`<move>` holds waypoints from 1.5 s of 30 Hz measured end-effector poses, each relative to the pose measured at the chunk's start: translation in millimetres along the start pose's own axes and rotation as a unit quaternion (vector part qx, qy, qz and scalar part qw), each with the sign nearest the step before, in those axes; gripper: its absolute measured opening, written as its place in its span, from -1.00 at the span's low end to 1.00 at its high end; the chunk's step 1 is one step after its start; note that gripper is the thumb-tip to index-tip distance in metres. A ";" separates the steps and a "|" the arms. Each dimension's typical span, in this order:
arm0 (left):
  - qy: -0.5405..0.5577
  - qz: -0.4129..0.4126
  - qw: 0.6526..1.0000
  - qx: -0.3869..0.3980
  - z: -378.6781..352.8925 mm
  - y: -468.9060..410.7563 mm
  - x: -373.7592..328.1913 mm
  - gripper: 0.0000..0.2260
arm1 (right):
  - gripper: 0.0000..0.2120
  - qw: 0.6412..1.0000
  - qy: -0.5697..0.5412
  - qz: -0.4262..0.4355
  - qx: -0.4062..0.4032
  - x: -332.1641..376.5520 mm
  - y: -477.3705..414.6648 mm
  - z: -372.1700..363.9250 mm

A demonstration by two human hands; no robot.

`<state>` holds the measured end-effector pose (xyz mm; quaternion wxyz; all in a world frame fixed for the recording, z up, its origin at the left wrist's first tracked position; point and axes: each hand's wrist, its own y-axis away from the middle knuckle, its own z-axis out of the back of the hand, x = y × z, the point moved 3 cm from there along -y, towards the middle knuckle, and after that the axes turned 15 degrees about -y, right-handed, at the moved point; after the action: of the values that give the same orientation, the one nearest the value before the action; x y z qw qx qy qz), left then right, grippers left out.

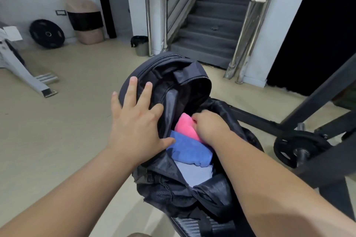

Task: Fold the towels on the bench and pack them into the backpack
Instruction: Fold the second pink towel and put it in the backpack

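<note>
At the far left a white machine frame (25, 69) is cut off by the picture's edge, so its kind cannot be told. Behind it a black weight plate (46, 33) leans against the wall, beside a pale bin (85, 20) that is blurred. Further right, a small lined bin (140, 45) stands at the foot of a steel rail.

The left hand (134, 121) lies flat on the black backpack (169, 75). Its fingers are spread and straight, pressing the upper flap back, and the thumb reaches the rim of the opening just beside the blue towel (189, 150). It grips nothing.

The backpack sits open on the bench (192, 225), of which only a dark ribbed strip shows at the bottom edge. Inside the main compartment lie three folded towels: a pale towel (196, 173) nearest the camera and partly under the blue one, and a pink towel (185, 127) deepest in, half hidden by the bag's wall.

The right hand (210, 127) reaches into the opening, knuckles up and touching the pink towel. Its fingers bend down out of sight behind the towel and the lining, so whether they pinch it or only push on it cannot be told.

Behind is a grey staircase (212, 25). At the right, a dark metal frame (317, 98) crosses the view, with a second plate (283, 146) on a bar, partly cut off.
</note>
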<state>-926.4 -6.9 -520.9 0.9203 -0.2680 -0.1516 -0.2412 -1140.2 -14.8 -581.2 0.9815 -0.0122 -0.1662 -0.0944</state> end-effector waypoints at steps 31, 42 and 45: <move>0.012 -0.024 0.998 -0.050 7.1 16.8 -10.7 -0.51 | -0.25 0.990 0.016 -0.046 0.134 12.3 54.0 -26.8; -0.006 -0.052 0.995 -0.083 17.2 19.9 -12.3 -0.55 | -0.06 0.963 0.039 -0.092 0.251 17.6 63.2 -41.1; -0.013 -0.050 0.995 -0.087 16.2 20.4 -10.6 -0.54 | 0.05 0.961 0.058 -0.111 0.246 13.3 50.5 -38.2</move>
<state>-927.0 21.2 -520.6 0.8782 -0.3425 -0.1550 -0.2957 -1105.9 30.3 -612.6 0.9455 0.2540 -0.1270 -0.1592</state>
